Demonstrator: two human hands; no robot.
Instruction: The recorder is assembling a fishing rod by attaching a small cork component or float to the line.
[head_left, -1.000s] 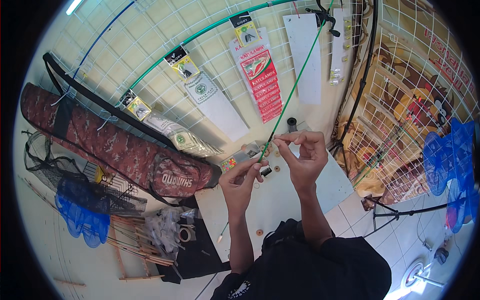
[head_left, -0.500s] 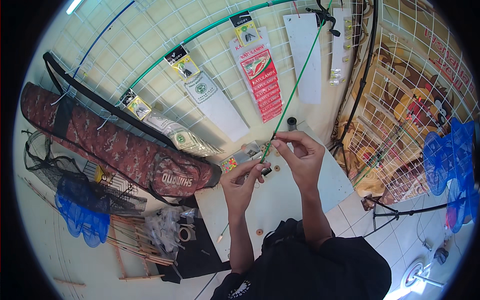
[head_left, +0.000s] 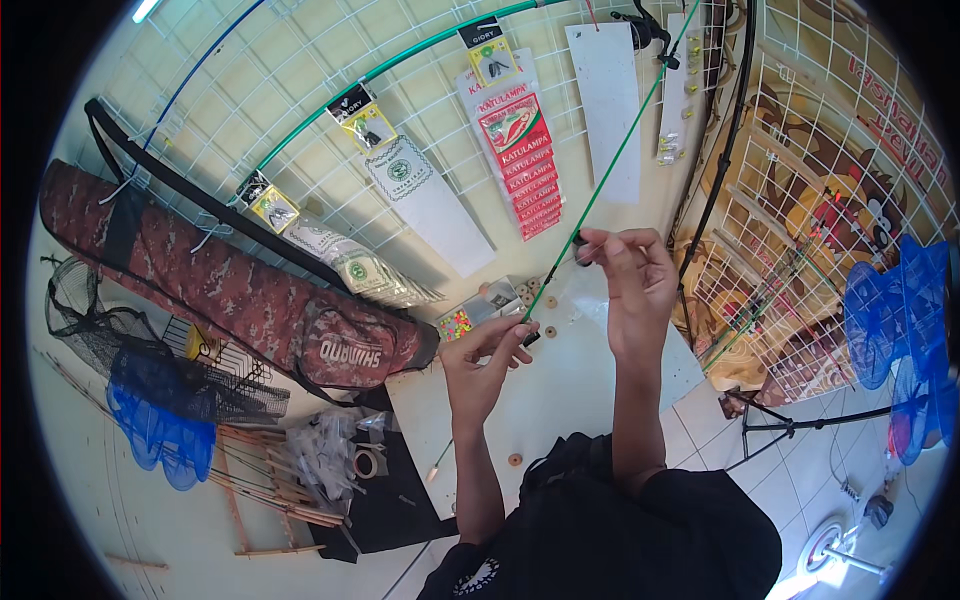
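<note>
A slender green fishing rod (head_left: 612,178) slants across the middle, with a short dark band just above my left hand (head_left: 480,362). That hand's thumb and fingers are closed round the rod over the white table. Below the wrist, a thin length with a pale tip (head_left: 432,473) shows. My right hand (head_left: 636,285) is raised to the right of the rod, apart from it, its thumb and fingertips pinched together. A faint, thin thread (head_left: 597,250) appears at those fingertips; its full run cannot be made out. A dark spool (head_left: 581,243) is partly behind the fingers.
On the white table (head_left: 590,400) are a compartment box (head_left: 497,297), colourful beads (head_left: 455,325) and small tan rings (head_left: 515,460). A camouflage rod bag (head_left: 230,285) lies left. Packets hang on a wire grid (head_left: 290,95). A black stand (head_left: 715,190) and blue nets (head_left: 900,320) are at right.
My right hand has moved off the rod, up and to the right, with a faint thread at its fingertips. My left hand keeps its hold; the rod leans slightly further right.
</note>
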